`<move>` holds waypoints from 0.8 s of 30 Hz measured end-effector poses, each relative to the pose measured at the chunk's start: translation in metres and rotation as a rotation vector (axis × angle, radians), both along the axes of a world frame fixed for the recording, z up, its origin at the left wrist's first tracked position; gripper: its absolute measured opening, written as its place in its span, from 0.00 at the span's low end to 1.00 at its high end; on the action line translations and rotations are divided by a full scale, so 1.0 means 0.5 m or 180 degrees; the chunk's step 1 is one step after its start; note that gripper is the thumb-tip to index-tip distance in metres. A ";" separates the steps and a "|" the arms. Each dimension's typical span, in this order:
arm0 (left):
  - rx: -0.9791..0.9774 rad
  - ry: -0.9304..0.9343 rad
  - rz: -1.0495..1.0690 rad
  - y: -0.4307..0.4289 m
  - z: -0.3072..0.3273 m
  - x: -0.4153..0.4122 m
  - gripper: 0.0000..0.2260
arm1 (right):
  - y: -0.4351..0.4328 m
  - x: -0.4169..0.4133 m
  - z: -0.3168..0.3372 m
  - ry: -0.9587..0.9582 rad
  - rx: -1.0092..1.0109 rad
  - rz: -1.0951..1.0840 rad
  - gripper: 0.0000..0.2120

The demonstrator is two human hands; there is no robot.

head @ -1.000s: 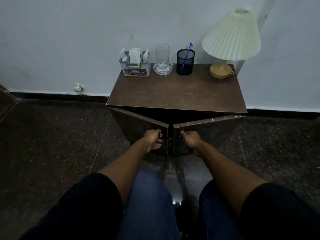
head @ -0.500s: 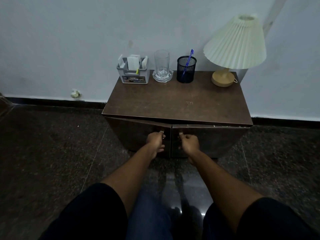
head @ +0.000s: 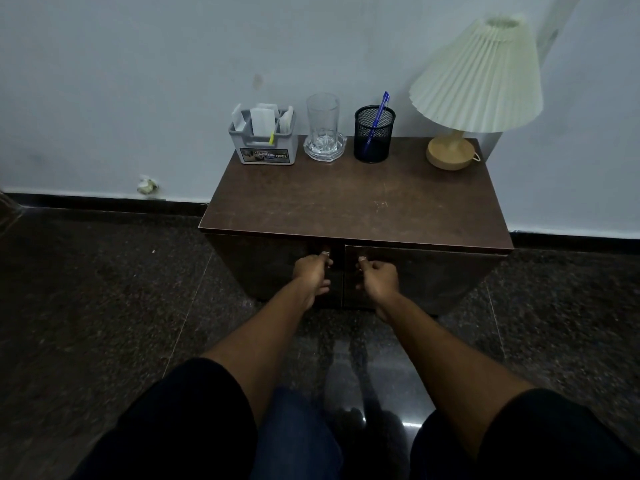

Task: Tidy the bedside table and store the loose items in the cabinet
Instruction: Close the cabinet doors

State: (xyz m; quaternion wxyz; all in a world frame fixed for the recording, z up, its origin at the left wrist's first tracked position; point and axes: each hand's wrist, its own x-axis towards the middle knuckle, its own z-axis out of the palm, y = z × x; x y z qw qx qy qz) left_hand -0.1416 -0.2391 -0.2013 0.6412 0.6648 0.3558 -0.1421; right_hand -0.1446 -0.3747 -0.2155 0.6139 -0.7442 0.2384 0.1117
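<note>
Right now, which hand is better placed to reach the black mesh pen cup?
Right, probably. Both hands grip the dark cabinet door handles, but the right hand is in line with the black mesh pen cup; the left hand sits left of it.

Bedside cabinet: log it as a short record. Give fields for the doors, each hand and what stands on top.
doors: left door and right door both look shut
left hand: fingers curled at the left door's inner edge, handle hidden
right hand: fingers curled at the right door's inner edge, handle hidden
top, back row, left to right: grey organiser with white cards; drinking glass on a glass dish; black mesh pen cup holding a blue pen; pleated lamp
</note>
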 end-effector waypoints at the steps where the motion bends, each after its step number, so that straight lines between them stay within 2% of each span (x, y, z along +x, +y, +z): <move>1: -0.0007 0.0000 0.0002 0.000 0.000 0.003 0.14 | -0.001 0.001 -0.002 -0.0008 0.0009 -0.0009 0.13; 6: 0.0098 -0.0045 0.0117 0.004 0.003 0.001 0.11 | 0.000 0.003 -0.001 -0.0013 -0.0029 0.0028 0.14; 12: 0.0540 -0.0229 0.0017 0.006 0.000 -0.009 0.14 | -0.004 0.007 0.000 -0.0032 -0.0350 0.0012 0.16; 24: 0.0606 -0.0338 -0.0048 0.001 0.003 -0.008 0.14 | -0.005 0.008 0.006 -0.0024 -0.0351 0.0065 0.16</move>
